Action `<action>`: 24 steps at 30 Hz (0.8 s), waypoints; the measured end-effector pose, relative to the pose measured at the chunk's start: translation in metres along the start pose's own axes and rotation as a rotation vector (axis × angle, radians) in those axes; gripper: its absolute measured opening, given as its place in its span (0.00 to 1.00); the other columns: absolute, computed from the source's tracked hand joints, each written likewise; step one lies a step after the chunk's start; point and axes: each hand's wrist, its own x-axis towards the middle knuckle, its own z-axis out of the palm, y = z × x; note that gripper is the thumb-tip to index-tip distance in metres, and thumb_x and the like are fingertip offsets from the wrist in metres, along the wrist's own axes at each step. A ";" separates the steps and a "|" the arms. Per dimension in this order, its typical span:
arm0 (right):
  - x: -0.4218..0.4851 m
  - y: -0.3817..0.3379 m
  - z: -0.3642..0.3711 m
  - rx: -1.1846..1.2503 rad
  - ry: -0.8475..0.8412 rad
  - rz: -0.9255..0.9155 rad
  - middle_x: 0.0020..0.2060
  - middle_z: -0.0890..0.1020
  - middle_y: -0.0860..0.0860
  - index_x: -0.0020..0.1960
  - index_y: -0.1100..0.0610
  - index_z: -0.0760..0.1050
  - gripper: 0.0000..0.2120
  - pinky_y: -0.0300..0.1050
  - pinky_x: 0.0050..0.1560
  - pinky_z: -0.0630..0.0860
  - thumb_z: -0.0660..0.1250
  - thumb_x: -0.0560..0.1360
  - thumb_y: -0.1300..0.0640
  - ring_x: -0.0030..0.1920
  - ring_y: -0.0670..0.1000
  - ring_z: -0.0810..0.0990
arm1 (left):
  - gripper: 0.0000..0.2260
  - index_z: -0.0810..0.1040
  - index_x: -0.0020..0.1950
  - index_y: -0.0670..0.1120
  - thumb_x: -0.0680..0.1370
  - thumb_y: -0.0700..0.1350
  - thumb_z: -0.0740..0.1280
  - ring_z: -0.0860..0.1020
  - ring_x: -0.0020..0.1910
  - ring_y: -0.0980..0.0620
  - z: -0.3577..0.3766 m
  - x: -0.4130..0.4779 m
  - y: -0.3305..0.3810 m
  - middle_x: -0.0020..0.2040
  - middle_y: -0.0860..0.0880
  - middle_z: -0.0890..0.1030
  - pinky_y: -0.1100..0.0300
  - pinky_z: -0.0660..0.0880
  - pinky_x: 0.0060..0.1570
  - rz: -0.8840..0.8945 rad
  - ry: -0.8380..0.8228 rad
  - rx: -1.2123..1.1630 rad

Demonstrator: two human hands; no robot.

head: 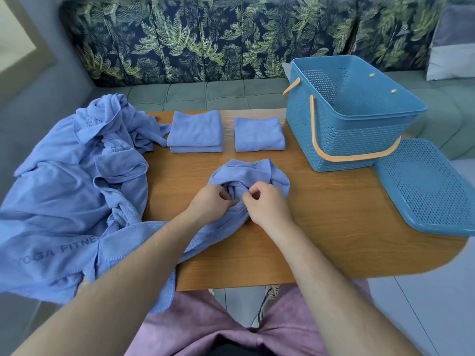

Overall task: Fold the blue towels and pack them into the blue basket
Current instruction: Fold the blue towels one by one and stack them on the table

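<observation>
A crumpled blue towel (253, 173) lies at the middle of the wooden table (321, 214). My left hand (209, 202) and my right hand (266, 205) both pinch its bunched cloth, side by side. Behind it sit two folded blue towel stacks, one on the left (195, 132) and one on the right (258, 134). A heap of unfolded blue towels (77, 181) covers the table's left end and hangs over the edge. The blue basket (349, 119), with an orange handle, stands open at the back right with nothing visible inside.
The basket's blue perforated lid (426, 188) lies flat on the table's right end, over the edge. A grey-green sofa (205, 93) with leaf-print cushions runs behind the table. My lap in pink cloth is below the near edge.
</observation>
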 end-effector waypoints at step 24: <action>-0.005 0.027 -0.076 0.749 -0.111 0.395 0.46 0.87 0.59 0.48 0.61 0.79 0.02 0.51 0.43 0.82 0.69 0.78 0.62 0.47 0.57 0.86 | 0.19 0.79 0.54 0.39 0.76 0.53 0.73 0.83 0.46 0.50 -0.027 -0.001 -0.023 0.50 0.44 0.84 0.60 0.78 0.44 -0.059 0.113 -0.858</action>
